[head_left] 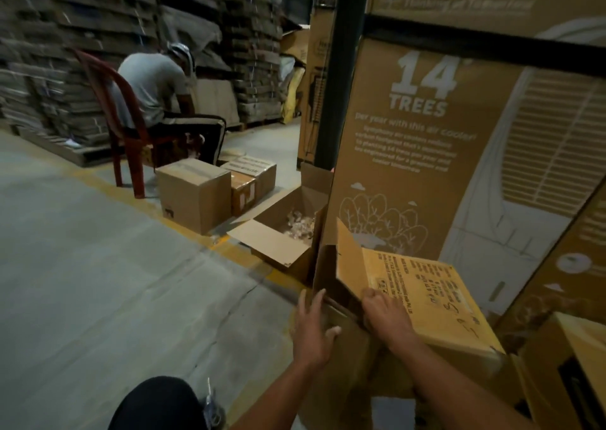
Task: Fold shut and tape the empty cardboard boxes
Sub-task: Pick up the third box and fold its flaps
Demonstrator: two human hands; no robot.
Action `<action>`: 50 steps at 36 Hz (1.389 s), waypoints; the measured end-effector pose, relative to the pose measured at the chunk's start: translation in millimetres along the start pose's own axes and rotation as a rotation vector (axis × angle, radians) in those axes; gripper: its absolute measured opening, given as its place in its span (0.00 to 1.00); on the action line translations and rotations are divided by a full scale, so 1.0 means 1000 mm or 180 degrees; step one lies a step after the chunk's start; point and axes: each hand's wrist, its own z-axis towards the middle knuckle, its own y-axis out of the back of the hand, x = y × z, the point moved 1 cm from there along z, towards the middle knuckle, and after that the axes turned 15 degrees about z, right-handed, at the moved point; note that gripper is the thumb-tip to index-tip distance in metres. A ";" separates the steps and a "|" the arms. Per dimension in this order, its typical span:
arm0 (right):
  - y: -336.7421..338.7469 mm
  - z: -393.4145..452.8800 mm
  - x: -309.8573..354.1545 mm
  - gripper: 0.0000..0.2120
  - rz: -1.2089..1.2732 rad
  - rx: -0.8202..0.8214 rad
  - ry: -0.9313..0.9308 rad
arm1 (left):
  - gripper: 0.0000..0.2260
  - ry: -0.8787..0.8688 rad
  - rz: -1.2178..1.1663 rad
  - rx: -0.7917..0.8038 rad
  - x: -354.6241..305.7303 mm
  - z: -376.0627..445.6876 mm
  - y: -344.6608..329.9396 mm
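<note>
Two bare hands work on a cardboard box (423, 301) low on the right, near the person wearing the camera, tipped so its open end faces left. The right hand (388, 318) curls its fingers over the edge of the printed flap (426, 285) and grips it. The left hand (311, 326) is spread wide, fingers straight, flat against the plain side flap (323, 272) just beside it. A third flap (347, 255) stands up at an angle behind them. Small black print and a few handwritten marks run across the flap the right hand holds, too blurred to read.

Behind the box towers a tall carton (442, 150) printed in white with "14 TREES", a line about "this air cooler", a drawing of trees and a picture of a louvred unit. Above it another carton (459, 3) carries faint words, seemingly "Thinking of Tomorrow". A dark post (334, 68) rises at its left edge.

Further left on the floor (98, 265) lies an open box (288, 232) with crumpled pale stuff inside, then a closed box (193, 193) and smaller labelled ones (252, 180). Beyond, another person (157, 91) sits hunched on a red plastic chair (128, 134), back turned, before tall stacks of flattened cardboard (65, 52). Near the bottom edge, a dark-clothed knee (154, 403) shows.
</note>
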 end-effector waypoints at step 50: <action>-0.124 -0.044 -0.188 0.30 0.2995 -0.1149 -0.3355 | 0.39 0.0113 0.1846 0.1565 0.120 0.006 -0.066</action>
